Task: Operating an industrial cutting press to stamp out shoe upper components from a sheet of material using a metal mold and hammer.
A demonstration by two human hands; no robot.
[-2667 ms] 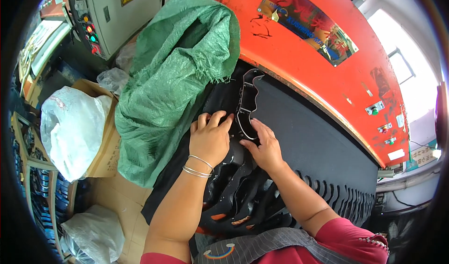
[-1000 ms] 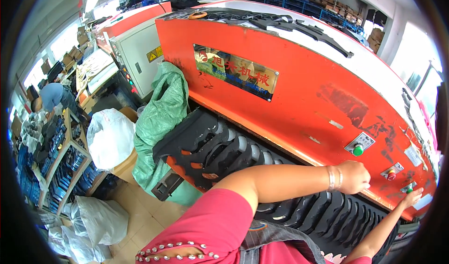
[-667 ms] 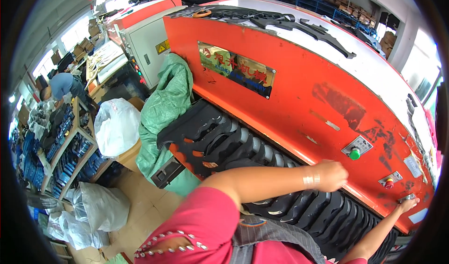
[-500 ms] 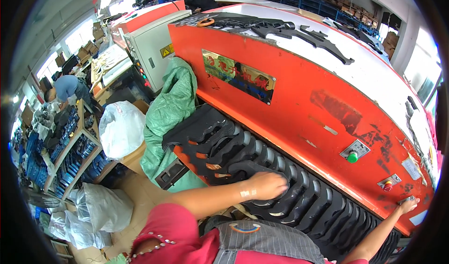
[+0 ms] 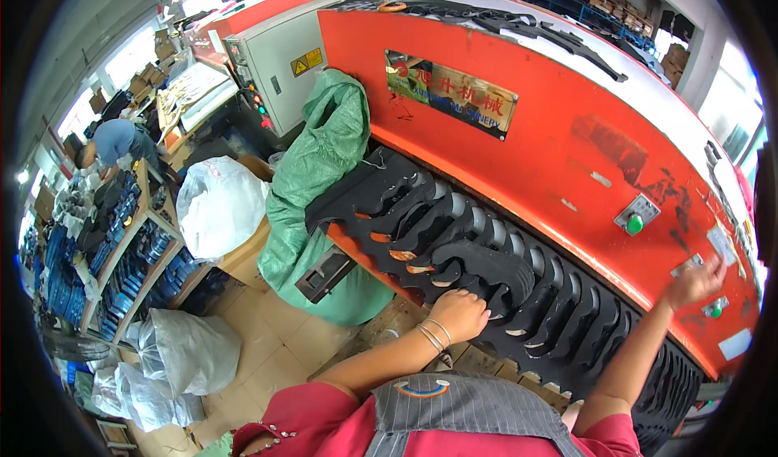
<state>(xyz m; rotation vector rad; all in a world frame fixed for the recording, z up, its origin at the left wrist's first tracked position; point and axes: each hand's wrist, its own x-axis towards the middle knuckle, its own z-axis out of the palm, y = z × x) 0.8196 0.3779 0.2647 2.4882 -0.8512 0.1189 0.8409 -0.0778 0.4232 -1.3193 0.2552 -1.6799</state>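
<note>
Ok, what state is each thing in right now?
Black sheet: cut into wavy shapes
Black pieces: stacked on the sheet
Left hand: curled, beside the pieces, grip unclear
Right hand: raised before the red machine
Upper green button: pressed or not, unclear
Green sack: crumpled
Grey cabinet: closed
White bag: bulging

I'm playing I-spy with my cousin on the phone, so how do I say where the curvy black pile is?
Find the big red machine, then the black sheet with wavy shapes along its foot. Left of the sheet's middle, toward the side away from the machine, lies the curvy black pile. Its neighbours line up side by side, but this one sits on top, layered edges showing.
</note>
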